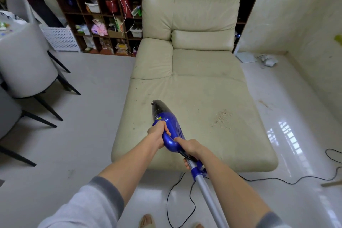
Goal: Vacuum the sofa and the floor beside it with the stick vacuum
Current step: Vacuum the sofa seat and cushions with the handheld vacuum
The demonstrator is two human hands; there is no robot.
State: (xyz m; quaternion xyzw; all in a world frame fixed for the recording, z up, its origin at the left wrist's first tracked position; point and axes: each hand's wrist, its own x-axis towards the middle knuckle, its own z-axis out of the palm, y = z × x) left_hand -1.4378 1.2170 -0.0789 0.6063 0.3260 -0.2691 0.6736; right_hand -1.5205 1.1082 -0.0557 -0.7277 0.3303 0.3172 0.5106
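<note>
A blue stick vacuum point(171, 126) lies over the front of a cream sofa point(194, 79), its dark nozzle end pointing away from me. My left hand point(157, 134) grips the blue handle loop. My right hand point(190, 149) grips the joint where the blue body meets the silver tube point(209, 196), which slants down toward me. A patch of brown crumbs point(222, 117) sits on the seat to the right of the vacuum. Small dark specks dot the seat's left part.
The black power cord point(177, 200) loops on the glossy floor in front of the sofa and trails right. Grey chairs point(24, 65) and a table stand at left. A dark cubby shelf point(96, 24) stands behind the sofa. My sandalled feet point(147, 221) show at the bottom.
</note>
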